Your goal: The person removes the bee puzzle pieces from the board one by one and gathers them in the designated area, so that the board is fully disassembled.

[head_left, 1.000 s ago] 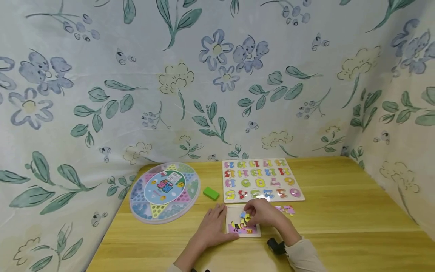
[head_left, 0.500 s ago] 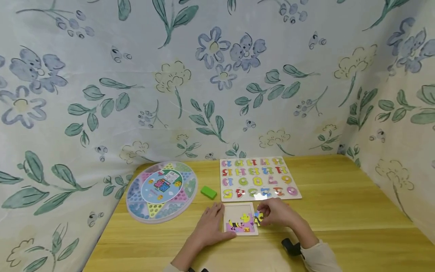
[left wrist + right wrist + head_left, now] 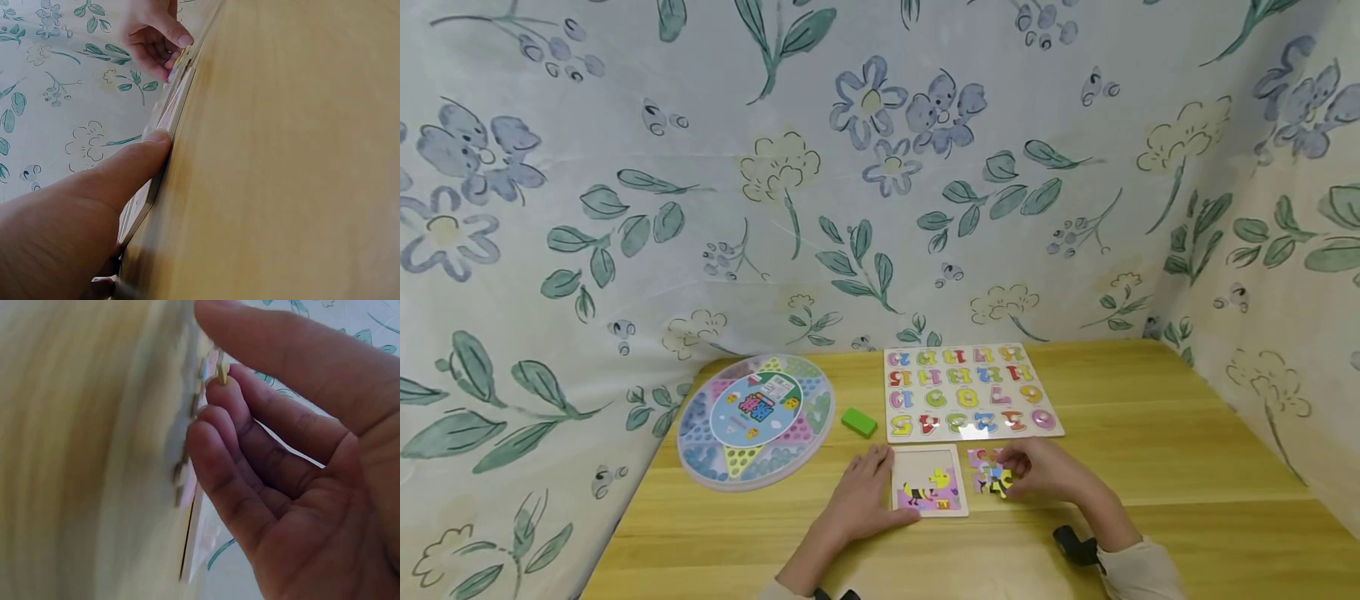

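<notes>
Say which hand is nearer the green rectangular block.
Left. The left hand is on the near side of the green rectangular block, at the left edge of the jigsaw tray; the right hand is farther, to the right beyond the tray, at the loose puzzle pieces.

A small, square puzzle tray (image 3: 922, 463) with a pale wooden rim is laid flat on the table. Its lower part is filled by fitted pieces (image 3: 936, 502), pink with a yellow-and-black bee; its upper part is left bare. Just beside it, to the right, pink and blue loose pieces (image 3: 981, 461) are clustered. A yellow-and-black piece (image 3: 1003, 482) is pinched by the right hand (image 3: 1047, 472).
</notes>
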Action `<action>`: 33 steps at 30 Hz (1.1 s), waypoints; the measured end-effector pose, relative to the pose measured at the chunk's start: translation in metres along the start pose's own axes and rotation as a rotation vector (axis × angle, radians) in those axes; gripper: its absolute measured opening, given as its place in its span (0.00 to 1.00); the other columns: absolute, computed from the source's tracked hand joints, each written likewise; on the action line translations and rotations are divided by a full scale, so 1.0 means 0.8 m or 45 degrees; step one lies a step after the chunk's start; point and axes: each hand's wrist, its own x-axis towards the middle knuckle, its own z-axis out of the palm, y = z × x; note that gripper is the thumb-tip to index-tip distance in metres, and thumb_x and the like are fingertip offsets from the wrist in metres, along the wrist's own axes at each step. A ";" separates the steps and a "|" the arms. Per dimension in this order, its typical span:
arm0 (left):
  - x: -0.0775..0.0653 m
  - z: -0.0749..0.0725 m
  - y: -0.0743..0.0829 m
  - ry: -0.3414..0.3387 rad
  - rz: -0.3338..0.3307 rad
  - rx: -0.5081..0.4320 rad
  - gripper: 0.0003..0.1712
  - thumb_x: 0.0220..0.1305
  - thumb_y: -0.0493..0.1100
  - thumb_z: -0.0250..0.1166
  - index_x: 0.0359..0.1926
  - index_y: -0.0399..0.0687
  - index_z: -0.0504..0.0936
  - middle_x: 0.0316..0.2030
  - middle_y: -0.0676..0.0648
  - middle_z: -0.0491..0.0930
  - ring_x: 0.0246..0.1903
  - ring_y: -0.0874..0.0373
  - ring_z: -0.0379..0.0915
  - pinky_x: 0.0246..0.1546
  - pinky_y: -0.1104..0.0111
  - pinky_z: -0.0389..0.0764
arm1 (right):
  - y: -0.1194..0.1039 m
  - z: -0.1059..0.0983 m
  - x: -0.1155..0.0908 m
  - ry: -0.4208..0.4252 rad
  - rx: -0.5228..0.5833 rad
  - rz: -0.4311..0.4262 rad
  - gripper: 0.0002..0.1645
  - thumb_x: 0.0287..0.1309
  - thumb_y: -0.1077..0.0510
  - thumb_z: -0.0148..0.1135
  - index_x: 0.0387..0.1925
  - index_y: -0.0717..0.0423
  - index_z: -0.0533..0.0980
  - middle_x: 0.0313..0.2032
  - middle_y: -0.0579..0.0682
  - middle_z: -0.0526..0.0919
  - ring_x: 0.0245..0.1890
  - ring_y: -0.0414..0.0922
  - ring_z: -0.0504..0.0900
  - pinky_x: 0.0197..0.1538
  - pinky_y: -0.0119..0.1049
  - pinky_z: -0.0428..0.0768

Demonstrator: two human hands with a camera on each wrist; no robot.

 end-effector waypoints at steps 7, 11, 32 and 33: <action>-0.001 -0.003 0.000 -0.005 -0.003 -0.009 0.64 0.52 0.79 0.57 0.75 0.39 0.54 0.75 0.42 0.54 0.76 0.46 0.47 0.75 0.50 0.52 | 0.010 -0.002 -0.009 0.019 -0.071 0.056 0.22 0.37 0.62 0.79 0.38 0.62 0.80 0.31 0.48 0.79 0.32 0.41 0.74 0.33 0.27 0.75; -0.001 -0.003 0.000 -0.015 -0.009 -0.025 0.64 0.52 0.79 0.57 0.75 0.39 0.53 0.75 0.41 0.53 0.76 0.45 0.46 0.75 0.50 0.52 | 0.010 -0.003 -0.009 0.012 -0.061 0.072 0.22 0.37 0.64 0.78 0.38 0.62 0.80 0.31 0.48 0.79 0.33 0.42 0.74 0.33 0.27 0.75; -0.001 0.002 -0.001 -0.012 -0.003 -0.013 0.65 0.51 0.81 0.55 0.75 0.39 0.53 0.75 0.42 0.54 0.76 0.45 0.47 0.75 0.50 0.52 | 0.002 -0.003 -0.009 0.039 -0.135 0.079 0.24 0.36 0.63 0.78 0.41 0.62 0.81 0.34 0.47 0.81 0.35 0.42 0.75 0.36 0.29 0.76; 0.000 0.001 -0.001 -0.010 -0.004 -0.015 0.65 0.52 0.81 0.55 0.75 0.39 0.54 0.75 0.42 0.54 0.76 0.46 0.47 0.75 0.50 0.52 | -0.002 -0.003 -0.007 0.042 -0.133 0.073 0.25 0.37 0.63 0.78 0.41 0.62 0.81 0.35 0.47 0.82 0.36 0.42 0.76 0.37 0.29 0.77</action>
